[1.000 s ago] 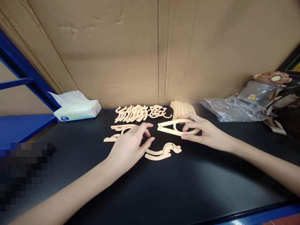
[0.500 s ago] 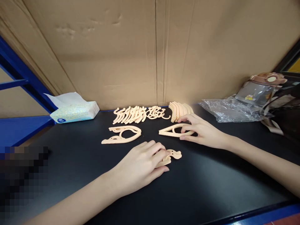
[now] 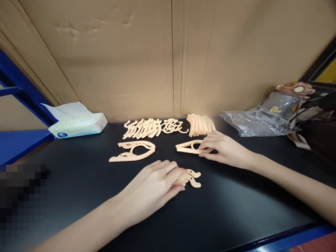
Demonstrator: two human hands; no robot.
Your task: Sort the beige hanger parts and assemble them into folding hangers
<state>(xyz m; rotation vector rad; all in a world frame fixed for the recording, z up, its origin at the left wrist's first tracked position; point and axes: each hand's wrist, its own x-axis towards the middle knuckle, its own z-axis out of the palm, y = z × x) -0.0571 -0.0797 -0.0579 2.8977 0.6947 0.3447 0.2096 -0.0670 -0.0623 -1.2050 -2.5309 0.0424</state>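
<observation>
2 curved cream pieces (image 3: 194,182) lie pinched under the left hand (image 3: 157,181) on the black table (image 3: 236,206), nearer than the looped frame (image 3: 189,151) whose rounded end the right hand (image 3: 224,148) pinches, and a loose left grip could let the overlapping pieces slip apart.

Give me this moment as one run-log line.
left hand: grasping curved pieces; right hand: grasping pointed frame; beyond left hand: second frame; rear: piles of beige parts; far left: tissue pack

smooth plastic pieces (image 3: 201,126), satiny tabletop (image 3: 223,210), matt cardboard (image 3: 118,70), glossy plastic bag (image 3: 257,123)
</observation>
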